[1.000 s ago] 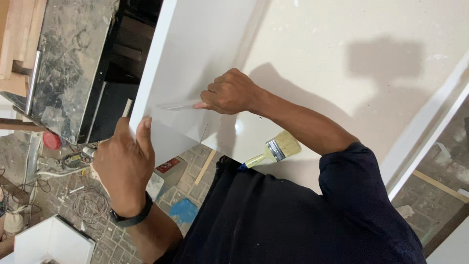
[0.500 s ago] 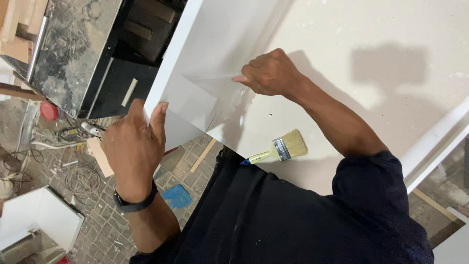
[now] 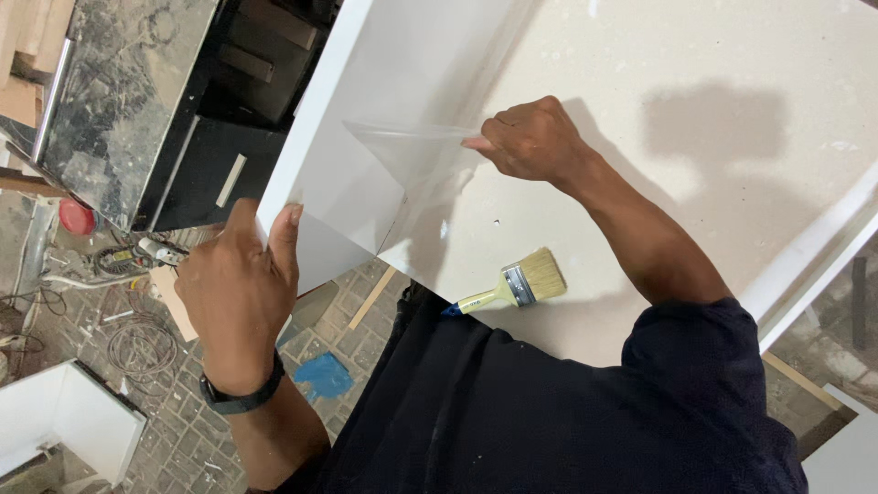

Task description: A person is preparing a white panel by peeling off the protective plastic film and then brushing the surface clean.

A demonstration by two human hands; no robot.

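A white panel [image 3: 402, 64] lies on a beige worktop [image 3: 732, 73], one corner sticking out over the floor. My left hand [image 3: 233, 293], with a dark watch on the wrist, grips that corner's edge. My right hand [image 3: 535, 137] pinches a clear protective film [image 3: 412, 160] that is partly peeled off the panel and stretched in a taut triangle between the panel's face and my fingers.
A paintbrush [image 3: 517, 284] with a yellow handle and pale bristles lies on the worktop close to my body. A black cabinet [image 3: 210, 165] stands beyond the panel. On the paved floor are a white box [image 3: 64, 425], coiled cable [image 3: 137, 343], a blue scrap [image 3: 320, 375] and a red lid [image 3: 75, 218].
My right hand has drawn the film farther away from the panel's corner, and more film is lifted. My left hand stays on the corner edge.
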